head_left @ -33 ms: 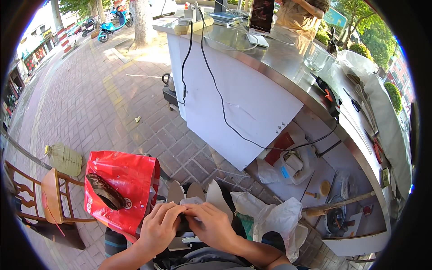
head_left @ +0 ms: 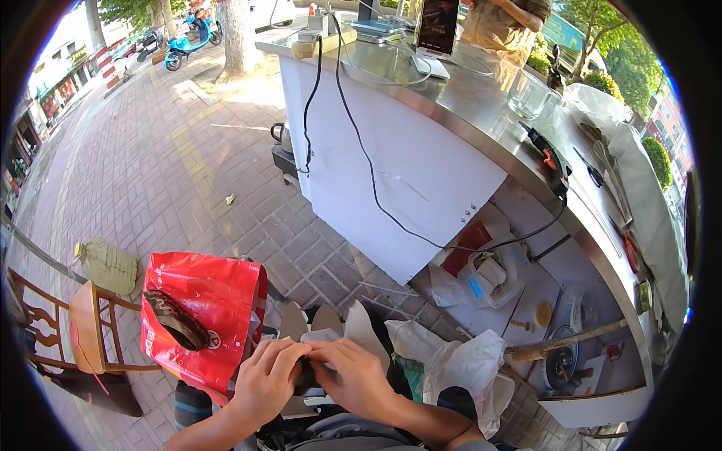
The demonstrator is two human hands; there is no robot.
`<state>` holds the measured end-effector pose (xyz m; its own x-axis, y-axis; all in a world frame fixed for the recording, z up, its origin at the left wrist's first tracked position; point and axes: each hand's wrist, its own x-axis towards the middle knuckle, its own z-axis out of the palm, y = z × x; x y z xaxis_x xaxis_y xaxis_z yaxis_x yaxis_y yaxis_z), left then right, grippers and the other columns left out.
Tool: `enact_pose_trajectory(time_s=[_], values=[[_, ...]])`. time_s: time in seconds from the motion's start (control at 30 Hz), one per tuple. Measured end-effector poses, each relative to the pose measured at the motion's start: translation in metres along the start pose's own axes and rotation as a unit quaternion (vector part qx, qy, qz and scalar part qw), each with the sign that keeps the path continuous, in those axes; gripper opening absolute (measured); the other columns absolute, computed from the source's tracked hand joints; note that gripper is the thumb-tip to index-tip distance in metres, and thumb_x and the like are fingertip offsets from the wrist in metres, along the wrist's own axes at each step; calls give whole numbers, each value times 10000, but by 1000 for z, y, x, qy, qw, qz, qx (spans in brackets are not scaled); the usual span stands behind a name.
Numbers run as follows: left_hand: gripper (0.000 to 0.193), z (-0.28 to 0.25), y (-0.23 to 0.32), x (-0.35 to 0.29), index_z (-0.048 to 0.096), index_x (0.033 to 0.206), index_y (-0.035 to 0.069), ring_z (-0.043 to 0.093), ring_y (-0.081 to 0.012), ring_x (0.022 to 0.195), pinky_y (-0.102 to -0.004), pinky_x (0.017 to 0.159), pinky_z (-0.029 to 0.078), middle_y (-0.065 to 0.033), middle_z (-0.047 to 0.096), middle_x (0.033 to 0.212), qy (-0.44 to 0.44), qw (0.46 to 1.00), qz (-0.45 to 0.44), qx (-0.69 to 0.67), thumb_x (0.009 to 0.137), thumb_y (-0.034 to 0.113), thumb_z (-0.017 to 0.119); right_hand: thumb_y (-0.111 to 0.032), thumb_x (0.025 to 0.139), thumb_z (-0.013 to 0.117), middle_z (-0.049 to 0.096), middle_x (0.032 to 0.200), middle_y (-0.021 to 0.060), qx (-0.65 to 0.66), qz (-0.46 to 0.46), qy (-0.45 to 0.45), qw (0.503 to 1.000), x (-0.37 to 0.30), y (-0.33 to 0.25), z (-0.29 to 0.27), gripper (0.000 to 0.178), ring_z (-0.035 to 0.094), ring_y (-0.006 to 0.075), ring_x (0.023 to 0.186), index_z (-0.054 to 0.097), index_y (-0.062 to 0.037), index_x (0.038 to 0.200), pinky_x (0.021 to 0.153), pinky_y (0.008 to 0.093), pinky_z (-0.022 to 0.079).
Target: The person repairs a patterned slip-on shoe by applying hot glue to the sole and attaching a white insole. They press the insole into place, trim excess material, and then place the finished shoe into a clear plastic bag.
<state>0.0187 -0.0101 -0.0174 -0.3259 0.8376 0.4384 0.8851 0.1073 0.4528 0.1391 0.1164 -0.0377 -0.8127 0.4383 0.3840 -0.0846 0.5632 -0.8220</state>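
My left hand (head_left: 265, 377) and my right hand (head_left: 356, 377) meet low in the middle, above my lap. The fingers of both are curled and pinched together at the tips. A small dark piece (head_left: 306, 373) shows between them, mostly covered by the fingers, so its kind is hidden. Just beyond the fingertips, pale sole-shaped pieces, one of them whitish (head_left: 358, 325) and one grey-beige (head_left: 293, 322), stick up. To the left of my left hand, a brown shoe (head_left: 177, 322) lies on its side on a red plastic bag (head_left: 226, 289).
A steel-topped counter (head_left: 481, 113) bears a corded tool (head_left: 551, 159), whose cable hangs down, and a glass bowl (head_left: 529, 98). White plastic bags (head_left: 470, 368) are bunched at my right. At left stand a wooden chair (head_left: 86, 319) and a plastic jug (head_left: 109, 264). Behind the counter is another person (head_left: 500, 30).
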Motion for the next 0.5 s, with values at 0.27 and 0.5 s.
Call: enact_pose_trajectory(time_s=[0.27, 0.5], values=[[408, 1, 4, 3, 612, 1022, 45, 632, -324, 867, -392, 714, 529, -123, 635, 969, 8, 999, -35, -27, 667, -101, 748, 26, 785, 717, 697, 1100, 84, -16, 2, 1, 1000, -2, -2, 4, 257, 656, 272, 849, 660, -33, 1029, 737, 338, 543], [351, -2, 2, 6, 589, 959, 75, 605, -286, 822, -392, 702, 493, -78, 633, 956, 19, 999, -17, 40, 671, -24, 763, 49, 776, 716, 708, 1070, 83, -7, -1, 42, 999, 2, -1, 5, 255, 661, 276, 823, 650, -34, 1008, 710, 341, 546]])
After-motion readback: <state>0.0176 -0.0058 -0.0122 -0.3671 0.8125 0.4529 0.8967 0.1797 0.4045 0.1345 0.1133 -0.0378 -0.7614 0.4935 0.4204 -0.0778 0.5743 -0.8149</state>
